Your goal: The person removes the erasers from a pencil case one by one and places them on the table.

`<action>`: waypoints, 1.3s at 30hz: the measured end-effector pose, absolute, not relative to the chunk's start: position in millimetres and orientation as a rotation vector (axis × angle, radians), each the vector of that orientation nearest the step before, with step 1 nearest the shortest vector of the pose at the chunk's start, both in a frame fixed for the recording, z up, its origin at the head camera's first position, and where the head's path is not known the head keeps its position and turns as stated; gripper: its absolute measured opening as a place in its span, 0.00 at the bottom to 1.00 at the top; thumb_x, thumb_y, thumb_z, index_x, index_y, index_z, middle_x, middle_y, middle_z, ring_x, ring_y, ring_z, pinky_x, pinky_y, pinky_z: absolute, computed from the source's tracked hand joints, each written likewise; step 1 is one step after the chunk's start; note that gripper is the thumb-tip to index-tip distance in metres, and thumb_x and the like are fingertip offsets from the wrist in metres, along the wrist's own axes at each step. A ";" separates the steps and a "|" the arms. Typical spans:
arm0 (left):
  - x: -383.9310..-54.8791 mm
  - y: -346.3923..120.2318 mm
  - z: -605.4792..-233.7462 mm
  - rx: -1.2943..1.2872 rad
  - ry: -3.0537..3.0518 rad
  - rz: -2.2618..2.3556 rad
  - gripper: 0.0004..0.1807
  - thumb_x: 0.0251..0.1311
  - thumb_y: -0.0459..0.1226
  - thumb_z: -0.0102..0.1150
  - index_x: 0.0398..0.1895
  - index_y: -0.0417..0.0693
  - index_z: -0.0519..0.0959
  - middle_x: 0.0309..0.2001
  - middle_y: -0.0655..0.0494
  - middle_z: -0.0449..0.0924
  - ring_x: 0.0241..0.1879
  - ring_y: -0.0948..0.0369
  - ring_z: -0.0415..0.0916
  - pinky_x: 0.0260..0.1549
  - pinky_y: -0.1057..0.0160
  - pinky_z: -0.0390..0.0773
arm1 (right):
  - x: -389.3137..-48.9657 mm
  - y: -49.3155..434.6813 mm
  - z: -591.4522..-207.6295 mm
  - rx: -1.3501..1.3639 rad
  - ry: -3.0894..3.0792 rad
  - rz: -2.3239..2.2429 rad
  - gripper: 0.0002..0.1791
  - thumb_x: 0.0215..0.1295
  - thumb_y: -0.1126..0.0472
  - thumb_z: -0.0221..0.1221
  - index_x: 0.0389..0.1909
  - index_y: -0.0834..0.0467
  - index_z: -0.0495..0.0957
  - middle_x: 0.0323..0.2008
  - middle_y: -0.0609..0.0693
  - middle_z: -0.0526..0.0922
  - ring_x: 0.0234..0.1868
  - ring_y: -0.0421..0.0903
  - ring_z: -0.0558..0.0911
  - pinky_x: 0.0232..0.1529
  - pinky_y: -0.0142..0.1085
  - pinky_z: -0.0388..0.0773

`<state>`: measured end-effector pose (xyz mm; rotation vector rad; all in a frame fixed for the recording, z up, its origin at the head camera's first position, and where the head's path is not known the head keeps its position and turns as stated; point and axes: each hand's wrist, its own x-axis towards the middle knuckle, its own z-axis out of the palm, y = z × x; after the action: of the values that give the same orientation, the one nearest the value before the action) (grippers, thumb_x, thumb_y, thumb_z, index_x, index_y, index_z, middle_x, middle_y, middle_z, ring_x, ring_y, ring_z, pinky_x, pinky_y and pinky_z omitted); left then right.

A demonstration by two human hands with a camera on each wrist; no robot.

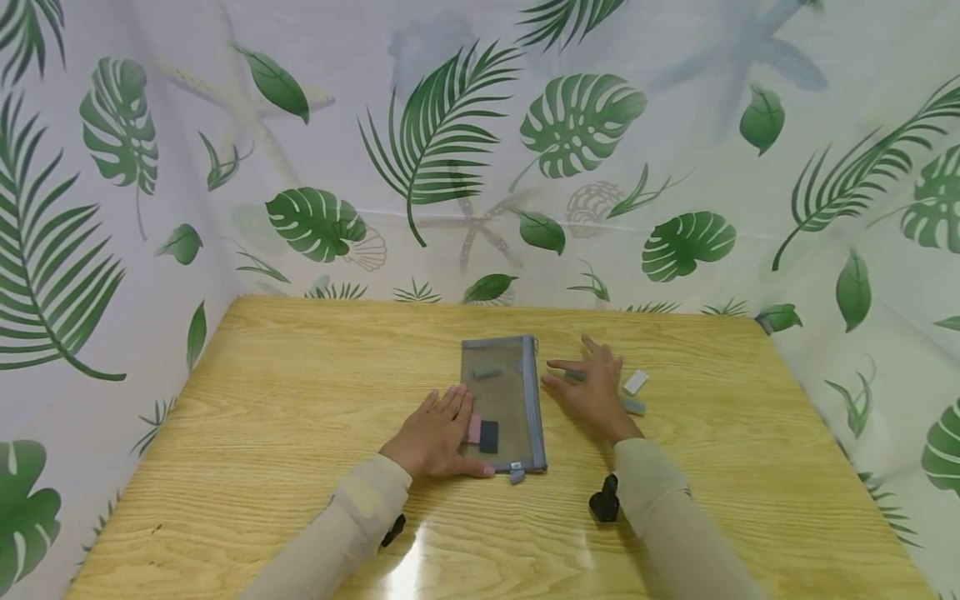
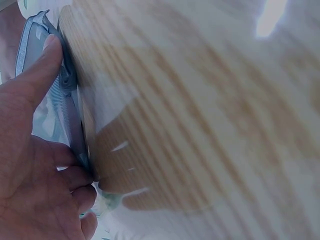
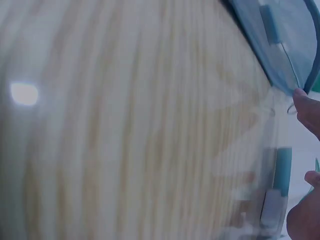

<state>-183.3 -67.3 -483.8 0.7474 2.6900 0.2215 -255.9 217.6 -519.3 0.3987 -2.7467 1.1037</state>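
A grey see-through zip pouch lies flat on the wooden table. Inside show a grey-green block, a pink block and a dark blue block, the last two side by side. Across the pouch's left part rests my left hand, thumb spread along its near edge. Right of the zip, my right hand hovers with thumb and index finger apart. Past the gap between them a dark green block shows. A white eraser-like block and a blue-grey one lie beside that hand.
The wooden table runs back to a leaf-printed cloth that hangs behind and at both sides. A small grey tab sticks out at the pouch's near right corner. Black wrist devices sit below the sleeves.
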 end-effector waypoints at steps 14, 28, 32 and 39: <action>-183.8 -65.7 -484.6 0.737 2.690 0.194 0.64 0.58 0.74 0.52 0.81 0.37 0.46 0.81 0.43 0.41 0.80 0.53 0.38 0.77 0.50 0.38 | -265.3 185.6 -523.5 0.470 -2.665 1.103 0.13 0.54 0.71 0.69 0.41 0.71 0.87 0.70 0.76 0.61 0.70 0.84 0.48 0.66 0.76 0.29; -184.2 -66.6 -485.2 0.724 2.677 0.194 0.64 0.58 0.74 0.51 0.81 0.38 0.46 0.81 0.43 0.40 0.80 0.53 0.38 0.77 0.51 0.38 | -268.6 165.6 -525.8 0.423 -2.713 1.091 0.14 0.57 0.60 0.74 0.40 0.64 0.89 0.73 0.74 0.58 0.72 0.83 0.48 0.68 0.75 0.31; -184.1 -67.1 -484.4 0.720 2.681 0.190 0.64 0.58 0.74 0.51 0.81 0.38 0.46 0.81 0.43 0.40 0.80 0.53 0.38 0.77 0.50 0.38 | -270.3 161.5 -526.5 0.395 -2.734 1.090 0.14 0.59 0.58 0.73 0.40 0.66 0.89 0.73 0.73 0.57 0.72 0.82 0.47 0.68 0.74 0.31; -183.5 -66.5 -483.5 0.722 2.678 0.203 0.63 0.58 0.74 0.52 0.81 0.37 0.46 0.81 0.43 0.41 0.80 0.52 0.38 0.77 0.51 0.38 | -269.9 157.0 -525.3 0.374 -2.758 1.142 0.16 0.60 0.56 0.72 0.43 0.64 0.89 0.75 0.71 0.55 0.74 0.79 0.44 0.70 0.71 0.27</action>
<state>-183.5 -66.5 -483.5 0.7224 2.6781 0.2029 -269.9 157.0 -525.3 0.3744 -2.7584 1.1419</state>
